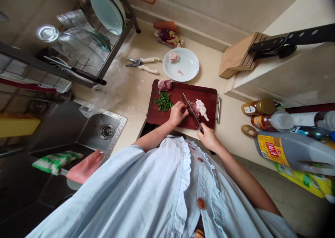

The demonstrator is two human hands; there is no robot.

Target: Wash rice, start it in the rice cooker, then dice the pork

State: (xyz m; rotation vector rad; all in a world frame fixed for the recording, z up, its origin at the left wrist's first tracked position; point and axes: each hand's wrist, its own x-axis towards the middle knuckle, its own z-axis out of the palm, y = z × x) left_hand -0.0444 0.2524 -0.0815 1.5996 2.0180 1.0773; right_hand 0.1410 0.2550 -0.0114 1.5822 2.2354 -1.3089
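Note:
My right hand (208,137) is wrapped around the handle of a kitchen knife (192,112), its blade slanting up and left over a dark red cutting board (180,88). Close against the blade's left side, my left hand (178,113) has its fingers curled; whatever lies under them is hidden. Just right of the blade are cut pink meat (194,109) and white fatty pieces (201,107). Chopped green pieces (164,101) form a pile left of my left hand. A chunk of raw meat (164,84) rests at the board's upper left corner.
Behind the board stands a white plate (187,69) with a fatty meat piece (173,56). Kitchen shears (143,64) lie open to its left. A knife block (238,56) and several bottles (277,147) occupy the right. At left are a dish rack (115,46) and a sink (91,121).

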